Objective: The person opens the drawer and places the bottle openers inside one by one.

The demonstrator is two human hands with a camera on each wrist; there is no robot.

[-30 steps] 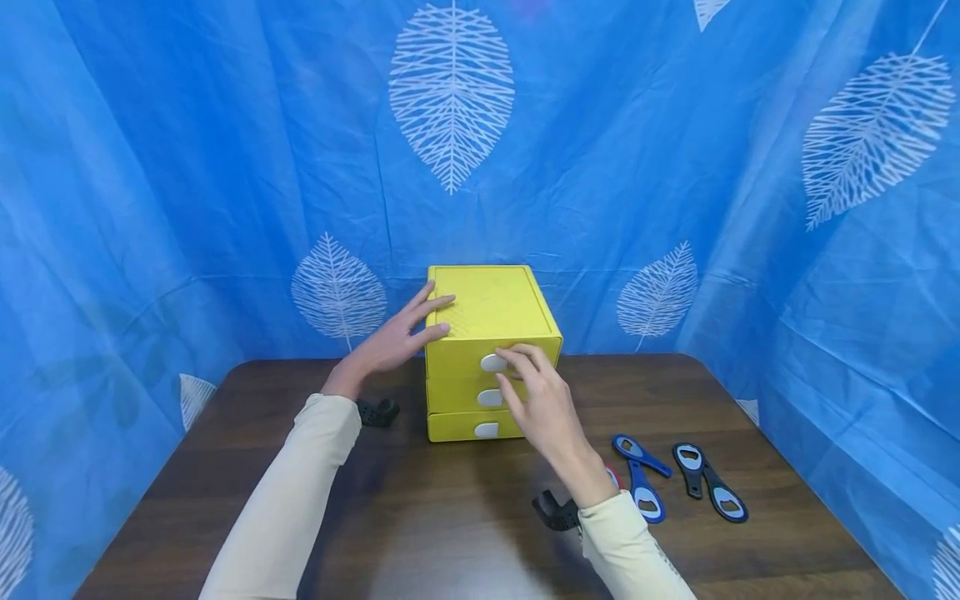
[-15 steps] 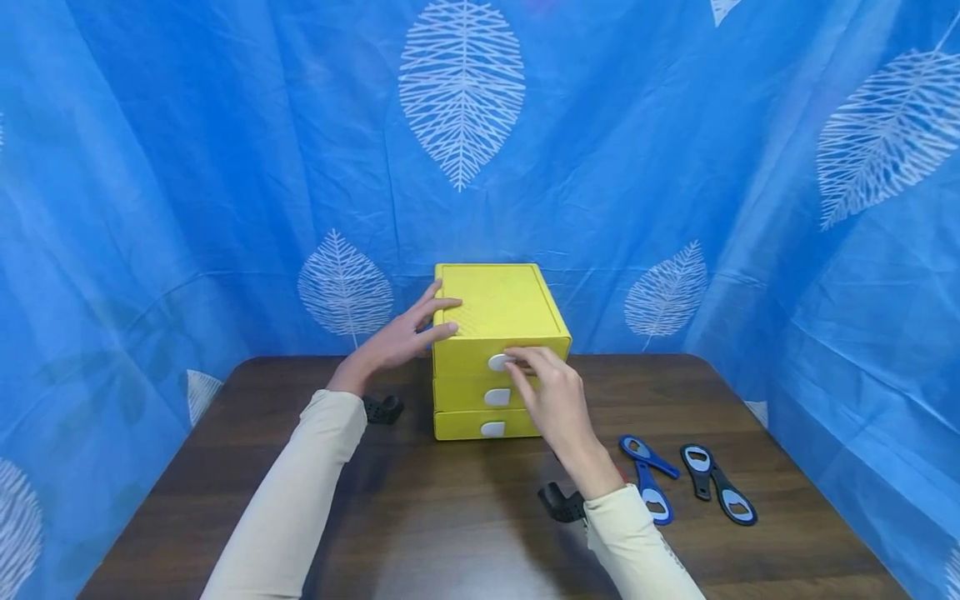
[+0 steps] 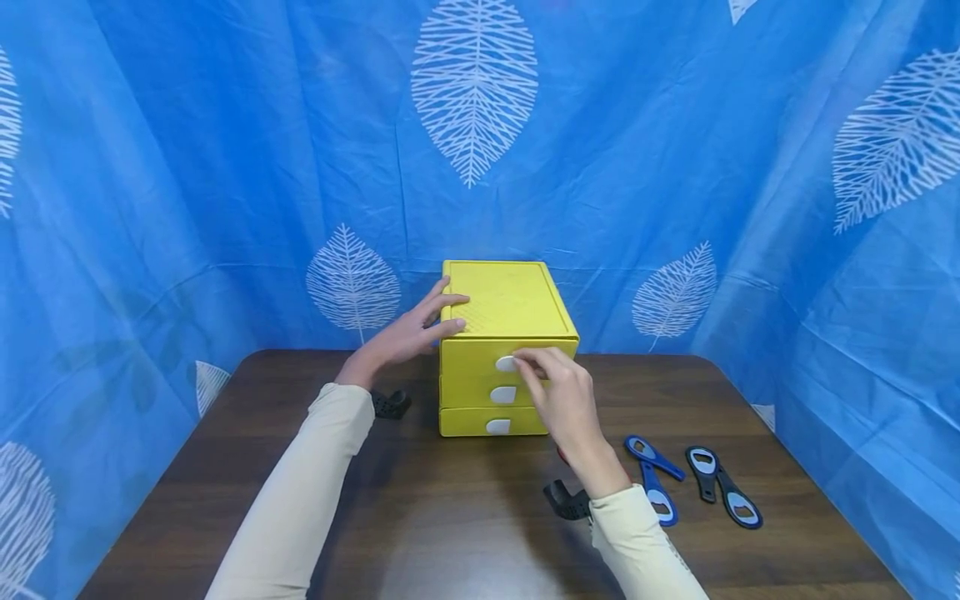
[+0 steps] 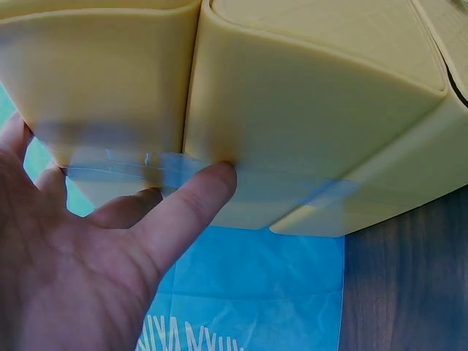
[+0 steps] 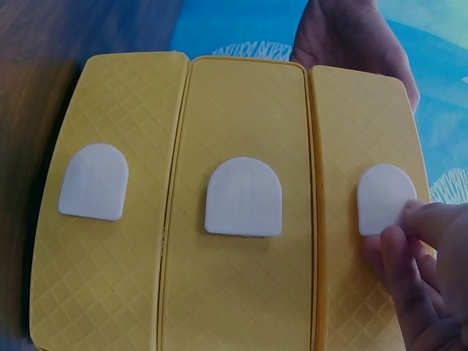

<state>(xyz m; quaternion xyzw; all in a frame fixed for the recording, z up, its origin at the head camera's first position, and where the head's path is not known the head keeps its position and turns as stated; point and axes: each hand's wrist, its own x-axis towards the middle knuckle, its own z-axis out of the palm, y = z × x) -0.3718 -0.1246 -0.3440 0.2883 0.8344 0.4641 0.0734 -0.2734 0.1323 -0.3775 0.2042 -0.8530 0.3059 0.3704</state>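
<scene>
A yellow three-drawer box (image 3: 513,296) stands at the middle of the table, each drawer front bearing a white rounded handle. My left hand (image 3: 408,333) rests with spread fingers on the box's left side and upper edge. In the left wrist view its thumb (image 4: 197,194) presses the yellow side wall. My right hand (image 3: 566,400) pinches the top drawer's handle (image 5: 384,194) between thumb and fingers at its edge. The middle handle (image 5: 243,197) and the bottom handle (image 5: 95,183) are untouched. All the drawer fronts sit nearly flush.
Blue bottle openers (image 3: 654,458) and black bottle openers (image 3: 705,475) lie at the right of the dark wooden table (image 3: 450,517). Part of a red item shows by my right wrist. A blue curtain (image 3: 600,167) with white leaf prints hangs behind and at both sides.
My right fingers have closed in on the top drawer's handle and now pinch it. My left hand stays on the box. The whole head view has shifted slightly.
</scene>
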